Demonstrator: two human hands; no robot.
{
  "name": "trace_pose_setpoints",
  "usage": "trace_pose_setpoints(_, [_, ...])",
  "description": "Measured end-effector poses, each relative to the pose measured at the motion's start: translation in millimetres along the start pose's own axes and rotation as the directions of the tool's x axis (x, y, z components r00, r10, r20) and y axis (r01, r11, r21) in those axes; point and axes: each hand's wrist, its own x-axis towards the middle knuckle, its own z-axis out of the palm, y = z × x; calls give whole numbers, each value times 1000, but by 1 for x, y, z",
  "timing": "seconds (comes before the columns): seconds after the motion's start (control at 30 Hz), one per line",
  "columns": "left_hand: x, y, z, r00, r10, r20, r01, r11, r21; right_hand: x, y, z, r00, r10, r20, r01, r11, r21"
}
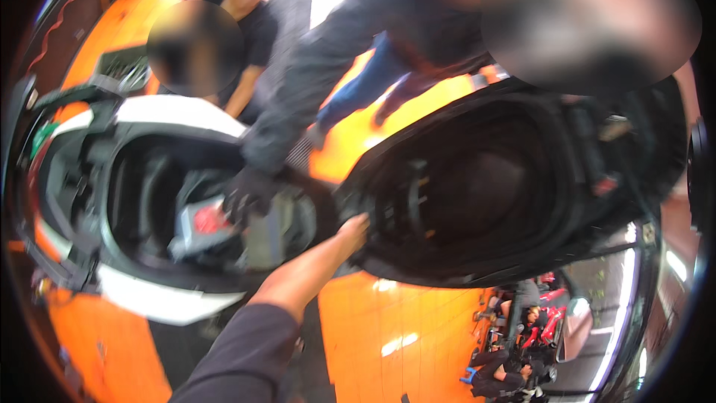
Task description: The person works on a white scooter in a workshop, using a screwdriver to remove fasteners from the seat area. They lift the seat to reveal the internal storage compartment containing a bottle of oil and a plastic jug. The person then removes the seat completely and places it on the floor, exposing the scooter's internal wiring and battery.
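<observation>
My left hand [355, 231] reaches up from the lower edge to the hinge end of a raised scooter seat [477, 254]. It rests against the seat's black rim there; its fingers are blurred and partly hidden, so their grip is unclear. The seat's hollow black underside faces up. To the left lies the open under-seat storage compartment [142, 254] of a white scooter [168, 306]. Inside it is a grey package with a red patch [201, 220]. A co-worker's dark-gloved hand [250, 198] is at the package. My right hand is out of view.
The co-worker in a dark jacket [321, 52] leans over from the far side. Another person [250, 37] in black is at the far left. Below stretches an orange floor [395, 336]. A mirror-like panel [582, 321] at lower right shows people and red vehicles.
</observation>
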Motion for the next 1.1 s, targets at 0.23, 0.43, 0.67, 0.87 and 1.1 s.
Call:
trace_pose_setpoints(0.23, [-21,-19,-4,997,-4,-71,-17,957,-290,-30,33,-2,986,164,23,-165,975,148])
trace_pose_setpoints(0.43, [-14,-21,-9,998,-66,0,60,907,-417,-35,56,-7,965,257,47,-261,941,214])
trace_pose_setpoints(0.67, [-32,-25,-6,980,-199,-25,146,794,-590,-49,73,-24,948,315,44,-316,915,250])
trace_pose_setpoints(0.87, [-99,14,-48,856,-393,-337,-10,639,-769,-54,70,-21,939,344,1,-323,880,348])
trace_pose_setpoints(1.1, [-260,201,18,710,-682,-175,-346,-122,-930,-1,35,-44,978,197,-67,-132,837,530])
